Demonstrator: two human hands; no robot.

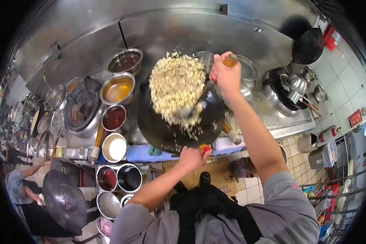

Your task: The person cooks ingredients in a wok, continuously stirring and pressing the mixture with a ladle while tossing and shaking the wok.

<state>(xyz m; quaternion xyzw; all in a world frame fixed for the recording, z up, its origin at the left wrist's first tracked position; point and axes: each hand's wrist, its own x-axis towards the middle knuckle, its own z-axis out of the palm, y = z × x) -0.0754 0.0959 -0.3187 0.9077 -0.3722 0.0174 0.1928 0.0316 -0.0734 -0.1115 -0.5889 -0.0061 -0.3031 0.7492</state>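
Note:
My right hand (pixel 227 75) is wrapped round the wooden-ended handle of a ladle, whose blurred metal bowl (pixel 187 112) dips into the food. My left hand (pixel 193 157) grips the near edge of a large black wok (pixel 162 136), with a small red and yellow piece (pixel 205 149) beside the fingers. A mass of fried rice (pixel 177 83) is in the air over the wok, smeared by motion, and loose grains fly around it. The wok tilts over the stove, and the rice hides much of its inside.
On the left stand bowls of amber liquid (pixel 118 89), red sauce (pixel 114 118) and something white (pixel 116 147). A second wok (pixel 83 105) sits beyond them. A kettle (pixel 297 83) is at the right. Lower left, another person (pixel 20 181) stands near a wok (pixel 65 199).

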